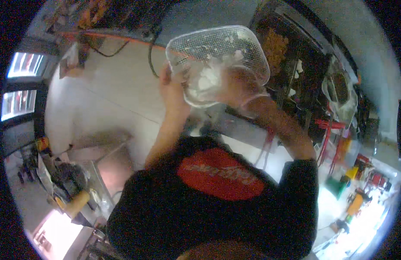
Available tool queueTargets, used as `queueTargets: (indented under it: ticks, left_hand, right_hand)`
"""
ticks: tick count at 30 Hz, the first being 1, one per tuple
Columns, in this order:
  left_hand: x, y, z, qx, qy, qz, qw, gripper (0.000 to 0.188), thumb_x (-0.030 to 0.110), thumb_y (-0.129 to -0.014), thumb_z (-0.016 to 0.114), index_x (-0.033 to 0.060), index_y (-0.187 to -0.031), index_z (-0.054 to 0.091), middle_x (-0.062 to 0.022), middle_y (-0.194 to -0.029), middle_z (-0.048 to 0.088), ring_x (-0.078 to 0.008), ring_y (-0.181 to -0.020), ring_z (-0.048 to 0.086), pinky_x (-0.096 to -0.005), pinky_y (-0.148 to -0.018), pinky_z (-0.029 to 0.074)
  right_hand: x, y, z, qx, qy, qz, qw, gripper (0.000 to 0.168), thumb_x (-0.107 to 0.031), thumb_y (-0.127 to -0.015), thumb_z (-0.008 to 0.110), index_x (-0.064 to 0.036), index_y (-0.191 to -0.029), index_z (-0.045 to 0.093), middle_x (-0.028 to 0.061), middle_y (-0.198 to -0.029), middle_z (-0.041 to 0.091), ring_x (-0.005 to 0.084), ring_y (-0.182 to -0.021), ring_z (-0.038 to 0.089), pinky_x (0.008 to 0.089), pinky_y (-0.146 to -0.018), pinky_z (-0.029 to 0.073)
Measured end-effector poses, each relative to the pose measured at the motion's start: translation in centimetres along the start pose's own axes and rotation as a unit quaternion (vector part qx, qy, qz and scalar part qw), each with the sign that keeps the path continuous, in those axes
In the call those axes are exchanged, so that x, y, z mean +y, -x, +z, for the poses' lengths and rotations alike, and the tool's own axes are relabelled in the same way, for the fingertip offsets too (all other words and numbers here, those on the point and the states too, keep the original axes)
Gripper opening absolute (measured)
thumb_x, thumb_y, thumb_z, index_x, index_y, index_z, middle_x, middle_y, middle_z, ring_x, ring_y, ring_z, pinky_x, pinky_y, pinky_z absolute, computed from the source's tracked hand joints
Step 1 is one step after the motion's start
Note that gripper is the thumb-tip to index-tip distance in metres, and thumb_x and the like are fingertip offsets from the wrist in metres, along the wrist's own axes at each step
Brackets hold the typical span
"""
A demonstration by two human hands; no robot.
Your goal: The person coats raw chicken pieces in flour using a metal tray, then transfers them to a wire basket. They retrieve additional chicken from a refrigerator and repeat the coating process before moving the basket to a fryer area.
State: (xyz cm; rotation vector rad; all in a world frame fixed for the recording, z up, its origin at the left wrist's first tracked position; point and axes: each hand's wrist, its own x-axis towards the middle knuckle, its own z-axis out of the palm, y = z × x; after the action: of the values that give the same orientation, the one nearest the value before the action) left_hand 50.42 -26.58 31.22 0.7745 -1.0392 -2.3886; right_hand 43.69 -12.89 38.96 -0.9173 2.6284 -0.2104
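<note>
A white mesh basket (pixel 216 45) with a rounded rim is held up, tilted, in front of my chest. My left hand (pixel 174 83) grips its left side, thumb near the rim. My right hand (pixel 241 84) reaches over the basket's near right part, blurred by motion. What looks like a clear plastic glove shows around the right wrist. A soft white clump (pixel 208 79) lies between the hands, against the basket. Whether the right fingers hold this clump is too blurred to tell. Pale bits stick to the mesh.
A broad pale surface (pixel 99 87) spreads at left, with a dark cable (pixel 151 55) near the basket. To the right are a clear plastic bag (pixel 341 94) and a red stool-like frame (pixel 330 125). A yellow roll-shaped object (pixel 77 204) sits low at left.
</note>
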Motion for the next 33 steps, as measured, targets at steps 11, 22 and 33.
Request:
queueTargets:
  ticks: [11,22,33]
  left_hand:
    - [-3.8,-2.5,-2.1,-0.062,0.024,0.057,0.996,0.048,-0.002,-0.087,0.054,0.0029,-0.133,0.045,-0.0123,-0.123,0.058,-0.0256,-0.106,0.06,-0.0366,-0.089,0.052]
    - [-3.2,-3.3,-2.8,-0.089,0.092,0.015,0.992,0.057,-0.01,-0.076,0.052,0.0011,-0.131,0.048,-0.0108,-0.119,0.057,-0.0231,-0.107,0.059,-0.0346,-0.092,0.05]
    - [-5.1,-5.1,-4.6,-0.085,0.003,0.014,0.996,0.063,0.004,-0.079,0.057,0.0091,-0.138,0.036,-0.0137,-0.133,0.051,-0.0307,-0.112,0.056,-0.0378,-0.087,0.051]
  right_hand:
    - [1.6,-1.6,5.7,0.069,-0.082,-0.004,0.994,0.072,-0.048,-0.064,0.076,-0.002,-0.115,0.057,0.0254,-0.095,0.064,0.0392,-0.087,0.065,0.0484,-0.078,0.051]
    - [3.7,-1.8,-1.4,-0.033,-0.476,0.081,0.875,0.03,-0.033,-0.083,0.07,-0.005,-0.088,0.061,0.0006,-0.072,0.059,0.0127,-0.065,0.058,0.0282,-0.056,0.046]
    - [26.3,6.2,-4.6,0.185,-0.214,0.252,0.925,0.031,-0.039,-0.084,0.066,-0.008,-0.087,0.063,0.0018,-0.078,0.06,0.0118,-0.074,0.056,0.0287,-0.063,0.045]
